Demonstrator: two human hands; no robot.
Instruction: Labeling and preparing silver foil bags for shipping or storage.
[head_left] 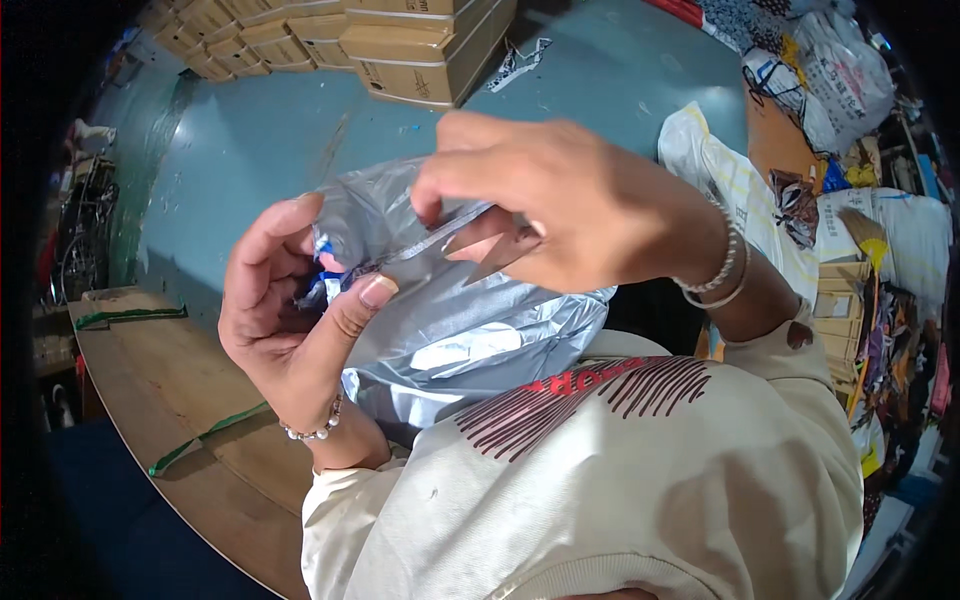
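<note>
My left hand [290, 310] is closed on the gathered edge of a shiny silver plastic bag [450, 330], thumb in front and fingers behind. Clear film and a bit of blue and white show at that grip. My right hand [560, 200] is bent over the top of the bag, slightly blurred. From its palm side stick out the two pointed metal blades of small scissors [497, 255], spread apart and aimed down to the left, close to the bag's edge. The scissors' handles are hidden in the hand. The bag lies against my lap and its lower part crumples.
Cardboard cartons [400, 60] bound with straps stand stacked at the far side on the grey-green floor [260, 130]. A brown board [190, 400] with green straps lies at the left. White sacks [735, 190] and a broom [865, 235] are on the right, among heaped fabric scraps.
</note>
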